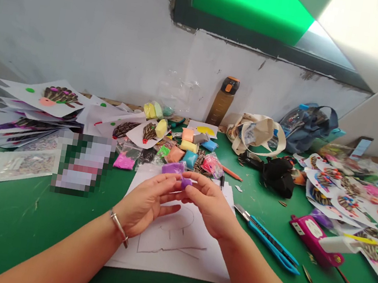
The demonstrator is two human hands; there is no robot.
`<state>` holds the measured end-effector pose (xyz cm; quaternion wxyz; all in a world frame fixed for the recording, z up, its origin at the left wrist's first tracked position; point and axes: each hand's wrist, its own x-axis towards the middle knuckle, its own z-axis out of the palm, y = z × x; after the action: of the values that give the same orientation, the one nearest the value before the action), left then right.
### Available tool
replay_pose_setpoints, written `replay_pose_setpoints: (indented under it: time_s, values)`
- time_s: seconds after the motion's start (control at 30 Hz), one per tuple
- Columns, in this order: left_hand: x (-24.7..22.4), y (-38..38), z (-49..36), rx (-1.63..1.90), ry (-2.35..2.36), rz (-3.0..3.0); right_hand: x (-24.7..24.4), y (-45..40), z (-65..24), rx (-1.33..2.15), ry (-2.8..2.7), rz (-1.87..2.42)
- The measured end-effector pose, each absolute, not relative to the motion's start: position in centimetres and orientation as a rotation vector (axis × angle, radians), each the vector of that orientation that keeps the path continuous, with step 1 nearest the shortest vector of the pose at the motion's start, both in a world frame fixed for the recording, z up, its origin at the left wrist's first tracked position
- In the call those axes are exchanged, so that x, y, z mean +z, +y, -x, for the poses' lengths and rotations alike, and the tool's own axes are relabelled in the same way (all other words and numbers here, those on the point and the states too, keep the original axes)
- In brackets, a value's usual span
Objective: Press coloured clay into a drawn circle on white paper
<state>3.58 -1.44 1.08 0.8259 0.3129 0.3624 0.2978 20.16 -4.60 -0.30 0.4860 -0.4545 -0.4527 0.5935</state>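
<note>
A small lump of purple clay (186,183) is pinched in the fingers of my right hand (212,206), above a white sheet (172,259) with a pencil drawing on it. My left hand (152,198) is beside it, its thumb and index fingertips at the clay's left side and its other fingers spread. Just behind the hands lies a purple clay packet (173,167). Further back are several colored clay packets, among them a blue one (189,160) and a pink one (124,160).
Stacked seed-decorated pictures (57,102) stand at left. A bottle (222,101) and cloth bag (257,133) are by the wall. To the right lie a blue cutter (271,242), a magenta glue gun (315,240) with its cord, and more pictures (349,202).
</note>
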Motion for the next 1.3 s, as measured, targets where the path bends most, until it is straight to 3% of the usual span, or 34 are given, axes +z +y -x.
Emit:
replay_pose_setpoints:
  time_s: [0.3,0.97,1.3]
  values:
    - [0.2,-1.5,-3.0,0.621,0.730,-0.747,-0.6,-4.7,-20.0,1.108,-1.437,1.275]
    - [0.1,-1.6,-2.9,0.670,0.858,-1.280,-0.7,-4.8,-20.6,1.416,-1.276,1.224]
    - [0.6,-1.6,-2.8,0.582,0.951,-1.280,-0.3,-4.8,-20.6,1.344,-1.397,1.323]
